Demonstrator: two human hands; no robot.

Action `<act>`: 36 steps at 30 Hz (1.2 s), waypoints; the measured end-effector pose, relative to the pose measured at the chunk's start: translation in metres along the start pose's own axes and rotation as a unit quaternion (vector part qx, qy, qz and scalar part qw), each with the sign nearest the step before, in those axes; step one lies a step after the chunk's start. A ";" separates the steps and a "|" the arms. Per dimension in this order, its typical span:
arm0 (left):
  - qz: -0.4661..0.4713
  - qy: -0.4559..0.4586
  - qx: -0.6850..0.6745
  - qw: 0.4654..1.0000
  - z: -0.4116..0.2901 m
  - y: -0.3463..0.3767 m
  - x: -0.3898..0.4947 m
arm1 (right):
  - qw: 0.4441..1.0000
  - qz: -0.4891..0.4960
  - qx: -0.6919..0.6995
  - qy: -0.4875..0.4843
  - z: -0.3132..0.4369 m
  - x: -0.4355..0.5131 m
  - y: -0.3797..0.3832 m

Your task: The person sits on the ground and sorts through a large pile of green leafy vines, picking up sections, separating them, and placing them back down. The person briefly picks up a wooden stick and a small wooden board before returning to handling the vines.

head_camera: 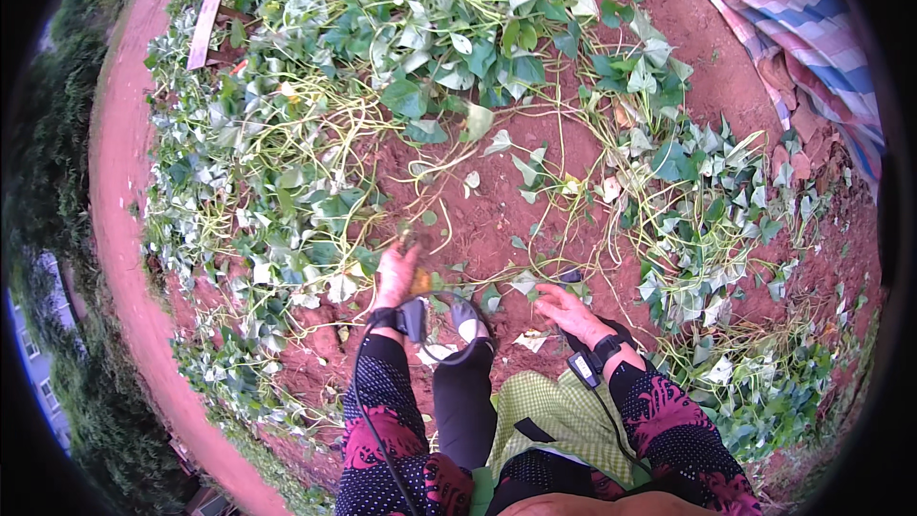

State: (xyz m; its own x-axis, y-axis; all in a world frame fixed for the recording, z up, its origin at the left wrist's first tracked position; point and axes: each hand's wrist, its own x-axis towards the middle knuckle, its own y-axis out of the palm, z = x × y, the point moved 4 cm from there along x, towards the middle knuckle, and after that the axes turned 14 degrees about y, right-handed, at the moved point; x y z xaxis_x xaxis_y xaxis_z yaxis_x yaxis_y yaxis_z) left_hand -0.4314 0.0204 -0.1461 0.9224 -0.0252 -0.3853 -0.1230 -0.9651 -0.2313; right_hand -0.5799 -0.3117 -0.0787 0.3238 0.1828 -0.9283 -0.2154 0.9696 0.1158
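My left hand (397, 274) reaches forward over red soil (494, 215), at the edge of a thick mat of sweet potato vines (326, 115). Something small, brownish and blurred shows at its fingertips; whether the fingers grip it is unclear. A yellowed leaf (421, 282) is just right of that hand. My right hand (569, 312) hovers with its fingers apart and nothing in them. Close to its fingertips are a pale upturned leaf (525, 282) and a thin trailing vine stem (494, 276). Both wrists carry strapped devices with black cables.
More vines (698, 229) sprawl on the right. A striped tarp (802, 36) covers the upper right. At upper left stands a small pinkish board (205, 31), with a reddish path (118, 179) beyond the plants. My shoe (467, 322) rests on soil between my arms.
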 end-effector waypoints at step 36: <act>-0.091 -0.154 0.231 0.956 -0.003 -0.312 -0.076 | 0.873 -0.127 0.470 -0.020 0.135 -0.068 -0.094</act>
State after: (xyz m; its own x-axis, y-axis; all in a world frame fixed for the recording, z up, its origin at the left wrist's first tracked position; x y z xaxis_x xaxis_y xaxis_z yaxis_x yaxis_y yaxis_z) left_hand -0.4613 0.3228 -0.0417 0.8009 0.2787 -0.5300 -0.1856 -0.7260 -0.6622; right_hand -0.4574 -0.3930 0.0217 0.2870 -0.0712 -0.9553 0.7136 0.6812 0.1636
